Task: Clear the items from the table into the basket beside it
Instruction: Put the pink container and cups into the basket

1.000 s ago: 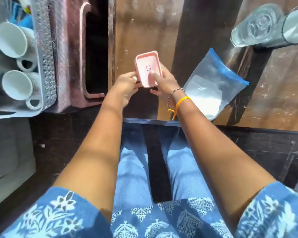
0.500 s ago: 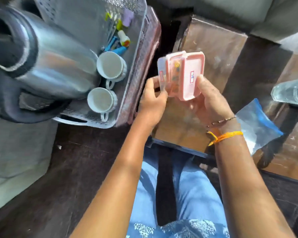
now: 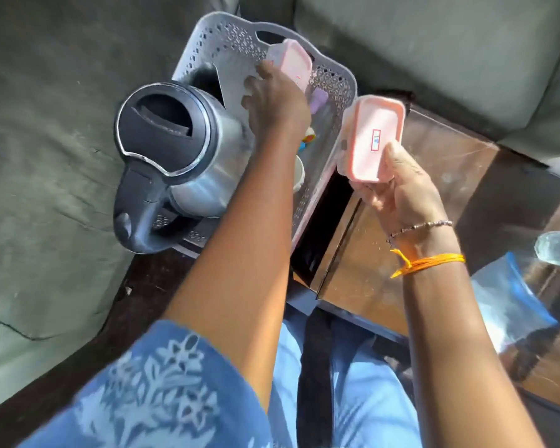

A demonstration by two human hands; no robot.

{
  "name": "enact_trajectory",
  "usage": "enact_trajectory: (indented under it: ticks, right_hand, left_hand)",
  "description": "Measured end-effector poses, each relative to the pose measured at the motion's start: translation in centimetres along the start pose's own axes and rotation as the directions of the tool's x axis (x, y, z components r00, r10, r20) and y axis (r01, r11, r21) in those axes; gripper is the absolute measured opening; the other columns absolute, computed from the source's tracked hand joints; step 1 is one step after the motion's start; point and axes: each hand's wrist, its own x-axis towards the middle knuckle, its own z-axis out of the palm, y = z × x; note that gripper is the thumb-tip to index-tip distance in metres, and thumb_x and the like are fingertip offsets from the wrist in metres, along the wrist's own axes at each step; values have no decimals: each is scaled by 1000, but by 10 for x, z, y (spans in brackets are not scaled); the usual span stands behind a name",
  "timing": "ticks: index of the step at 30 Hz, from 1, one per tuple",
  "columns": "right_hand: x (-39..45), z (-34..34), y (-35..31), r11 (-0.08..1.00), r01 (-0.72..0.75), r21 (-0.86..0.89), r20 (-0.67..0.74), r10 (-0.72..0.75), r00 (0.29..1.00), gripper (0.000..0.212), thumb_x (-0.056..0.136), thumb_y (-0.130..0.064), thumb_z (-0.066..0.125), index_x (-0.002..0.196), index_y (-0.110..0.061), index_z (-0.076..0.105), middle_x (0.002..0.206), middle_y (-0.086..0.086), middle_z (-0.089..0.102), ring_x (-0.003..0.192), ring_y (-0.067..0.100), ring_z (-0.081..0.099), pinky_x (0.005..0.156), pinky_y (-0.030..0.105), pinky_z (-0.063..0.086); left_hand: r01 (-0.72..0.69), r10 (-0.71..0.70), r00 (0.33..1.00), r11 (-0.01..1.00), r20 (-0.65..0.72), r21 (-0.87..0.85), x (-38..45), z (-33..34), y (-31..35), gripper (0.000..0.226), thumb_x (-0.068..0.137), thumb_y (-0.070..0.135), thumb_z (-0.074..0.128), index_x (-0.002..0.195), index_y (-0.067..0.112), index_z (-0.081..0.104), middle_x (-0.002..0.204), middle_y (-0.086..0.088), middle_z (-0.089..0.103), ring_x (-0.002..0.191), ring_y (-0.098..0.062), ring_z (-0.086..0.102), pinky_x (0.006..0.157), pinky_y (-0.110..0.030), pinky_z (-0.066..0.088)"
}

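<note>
Pink box (image 3: 291, 64) in left hand (image 3: 277, 100), long axis tilted over basket (image 3: 333, 82).

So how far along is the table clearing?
Done: kettle and cup sit in the basket. In hand: left hand lowers one pink box into it; right hand holds another. Left: zip bag on the table.

Grey-green cushion (image 3: 46, 140) w/ creases, well left of left hand (image 3: 277, 98). 2nd cushion (image 3: 434, 43) above right hand (image 3: 401, 189). Dark floor (image 3: 136, 286) below-left of both. Blue jeans (image 3: 362, 383) & floral sleeve (image 3: 162, 383) below hands, nearest cam.
</note>
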Motion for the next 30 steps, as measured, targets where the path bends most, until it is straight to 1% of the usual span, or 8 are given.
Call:
enact_trajectory:
  ticks: [4,7,11,15,20,24,28,30]
  right_hand:
    - [-8,-8,8,998,13,-66,-8,-13,1000,18,96,-17,44,98,-16,62,74,-8,73,70,7,67,64,29,60]
    - [-8,-11,17,996,-11,-87,7,12,1000,24,96,-15,43,116,-12,57,80,-8,72,69,4,66,75,36,60]
    - [-5,-2,18,987,-12,-157,43,19,999,46,94,-4,43,138,-17,37,89,-6,64,71,2,66,60,22,57]
    - [3,10,12,963,30,-267,91,-6,996,65,92,2,43,144,-29,19,91,-2,61,73,9,64,63,24,55]
    - [12,31,0,962,73,-262,114,-44,992,58,91,10,40,140,-20,30,92,6,61,69,5,66,59,23,59]
    - [28,49,-5,936,81,-342,37,-73,997,45,92,6,41,135,-8,34,108,12,55,79,14,60,53,17,56]
    - [62,64,-2,868,93,-488,-76,-149,986,41,89,-6,52,128,-7,41,90,2,57,86,18,58,76,36,54]
    - [77,76,2,825,75,-559,-91,-151,984,41,87,-10,56,126,-7,45,102,7,60,89,18,59,83,36,52]
  left_hand:
    - [114,-118,993,983,19,145,42,2,-6,58,93,17,49,143,3,21,150,-17,29,136,-31,34,109,-36,31]
    - [150,-164,985,964,47,218,55,4,-10,68,90,16,55,145,3,17,151,-18,26,137,-31,33,109,-36,32]
    - [157,-180,982,949,62,273,58,4,-11,90,89,12,57,149,12,-11,159,-16,-8,143,-36,17,113,-41,28]
    - [57,-99,990,930,97,362,58,10,-15,85,92,23,54,149,22,-8,159,-11,-11,145,-39,7,115,-49,22]
    - [42,-110,977,939,182,341,59,8,-17,83,92,20,54,150,19,-5,159,-11,-10,146,-39,4,117,-50,14]
    - [17,-52,984,980,172,198,51,4,-15,73,91,10,51,150,13,9,160,-8,-3,146,-33,9,119,-43,17]
    - [14,2,996,982,84,-188,31,-9,-6,52,93,4,30,144,1,25,157,-15,20,145,-24,19,118,-28,15]
    - [65,-50,998,912,45,-405,18,-18,-3,52,89,4,28,140,2,35,147,-17,39,137,-26,37,114,-33,30]
